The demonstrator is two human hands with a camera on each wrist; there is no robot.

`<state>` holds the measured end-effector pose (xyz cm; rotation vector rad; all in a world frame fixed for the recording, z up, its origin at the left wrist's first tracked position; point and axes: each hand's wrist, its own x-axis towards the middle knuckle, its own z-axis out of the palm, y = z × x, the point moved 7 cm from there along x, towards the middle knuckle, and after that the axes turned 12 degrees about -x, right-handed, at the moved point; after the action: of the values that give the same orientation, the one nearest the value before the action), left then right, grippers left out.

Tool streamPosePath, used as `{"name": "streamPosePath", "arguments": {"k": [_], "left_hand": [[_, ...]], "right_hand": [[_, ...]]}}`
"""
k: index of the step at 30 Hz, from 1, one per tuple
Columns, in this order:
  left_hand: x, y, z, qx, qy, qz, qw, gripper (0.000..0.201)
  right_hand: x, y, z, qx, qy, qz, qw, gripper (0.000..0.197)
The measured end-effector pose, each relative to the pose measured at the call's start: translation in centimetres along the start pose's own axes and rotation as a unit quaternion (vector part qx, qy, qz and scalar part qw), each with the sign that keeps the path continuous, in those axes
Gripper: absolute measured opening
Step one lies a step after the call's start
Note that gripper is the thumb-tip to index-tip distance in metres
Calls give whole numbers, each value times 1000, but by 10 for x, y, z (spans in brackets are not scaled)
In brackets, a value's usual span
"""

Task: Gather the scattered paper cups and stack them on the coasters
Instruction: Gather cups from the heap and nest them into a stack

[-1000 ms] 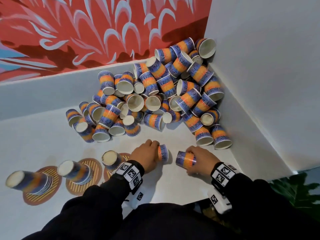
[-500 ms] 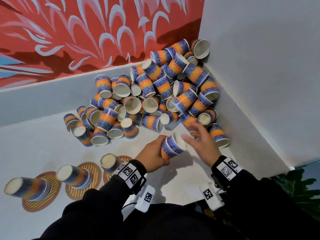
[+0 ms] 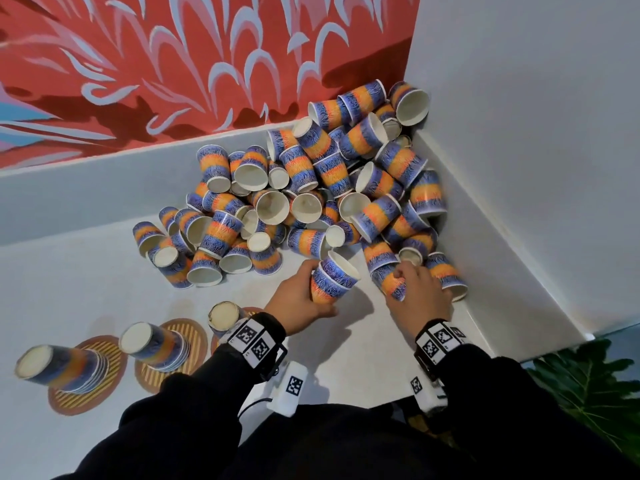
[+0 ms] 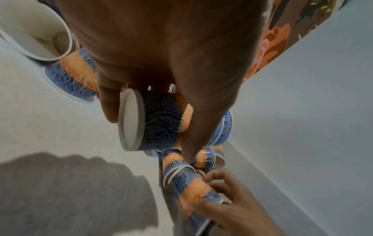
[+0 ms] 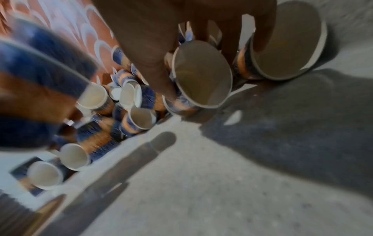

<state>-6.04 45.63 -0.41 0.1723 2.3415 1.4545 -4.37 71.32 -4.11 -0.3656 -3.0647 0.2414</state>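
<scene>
Left hand (image 3: 298, 299) clamps nested cups (image 3: 332, 278), mouth tilted up-right toward right hand (image 3: 417, 299). Right fingers curl round lying cup (image 3: 393, 284) at pile (image 3: 311, 199) edge, long axis pointing back at wrist. Coasters (image 3: 86, 382) lie left, nearer left hand.

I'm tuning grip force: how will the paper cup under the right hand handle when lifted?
The paper cup looks thin-walled and empty, so probably light and easily crushed. Lying on its side, it may roll if the right hand nudges it.
</scene>
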Motion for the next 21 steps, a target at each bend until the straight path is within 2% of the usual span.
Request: {"name": "streamPosePath", "arguments": {"k": [3, 5, 6, 9, 13, 18, 21], "left_hand": [[3, -5, -7, 75, 0, -5, 997, 87], [6, -9, -4, 128, -21, -15, 992, 88], [7, -11, -2, 150, -33, -18, 988, 88], [7, -13, 9, 186, -57, -19, 981, 88], [8, -15, 21, 213, -74, -23, 974, 88], [8, -15, 34, 222, -99, -19, 970, 79], [9, -14, 33, 225, -97, -32, 969, 73]], "right_hand": [[-1, -8, -15, 176, 23, -108, 978, 45], [1, -15, -26, 226, 8, -171, 959, 47], [3, -17, -28, 243, -15, -180, 953, 50], [6, -14, -19, 295, -96, -158, 937, 62], [-5, -11, -10, 333, -143, -154, 919, 68], [-20, -17, -19, 369, -140, -157, 905, 61], [-17, -15, -34, 392, -94, -149, 903, 56]]}}
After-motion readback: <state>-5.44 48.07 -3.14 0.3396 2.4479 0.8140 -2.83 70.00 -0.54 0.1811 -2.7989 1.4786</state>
